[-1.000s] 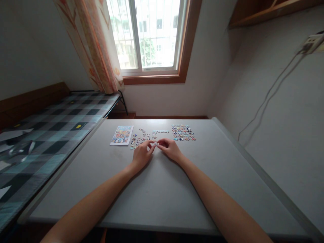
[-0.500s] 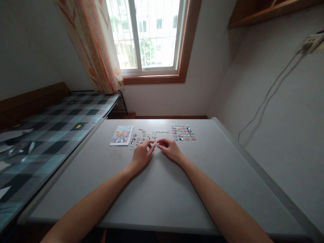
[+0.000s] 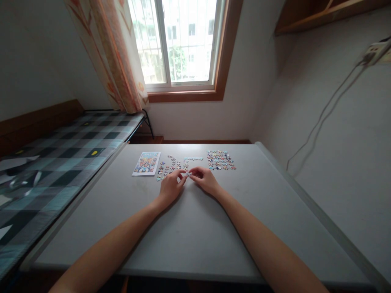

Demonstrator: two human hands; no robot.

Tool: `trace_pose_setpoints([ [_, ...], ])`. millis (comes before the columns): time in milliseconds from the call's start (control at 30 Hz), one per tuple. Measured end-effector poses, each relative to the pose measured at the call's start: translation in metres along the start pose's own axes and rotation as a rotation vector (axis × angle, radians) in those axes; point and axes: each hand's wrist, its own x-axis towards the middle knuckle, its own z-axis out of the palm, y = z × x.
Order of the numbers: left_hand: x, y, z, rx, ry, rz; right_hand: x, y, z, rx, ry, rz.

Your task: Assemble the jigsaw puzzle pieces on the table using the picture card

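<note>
Hardly anything is moving since the earlier frame: only the view is shifting very slightly, while the left hand [image 3: 171,187] and right hand [image 3: 207,181] are staying at the centre. Both grips are pinching together on a small piece [image 3: 188,174], just below the joined strip [image 3: 195,159] on the tabletop [image 3: 183,236], so the work is holding at one spot. Loose pieces [image 3: 220,160] are lying to either side, with the sheet [image 3: 146,164] resting left of centre.

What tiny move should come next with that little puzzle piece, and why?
Perhaps press the little puzzle piece gently into line: the left grip and right grip meet at it, by the near end of the L-shaped strip. I can't tell whether it's locked in.
</note>
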Motion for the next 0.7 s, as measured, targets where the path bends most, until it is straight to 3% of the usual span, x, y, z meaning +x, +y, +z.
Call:
trace_pose_setpoints([
  [700, -0.0003, 0.0015, -0.0001, -0.005, 0.001, 0.008, 0.0005, -0.0011, 0.0002, 0.008, -0.003, 0.012],
])
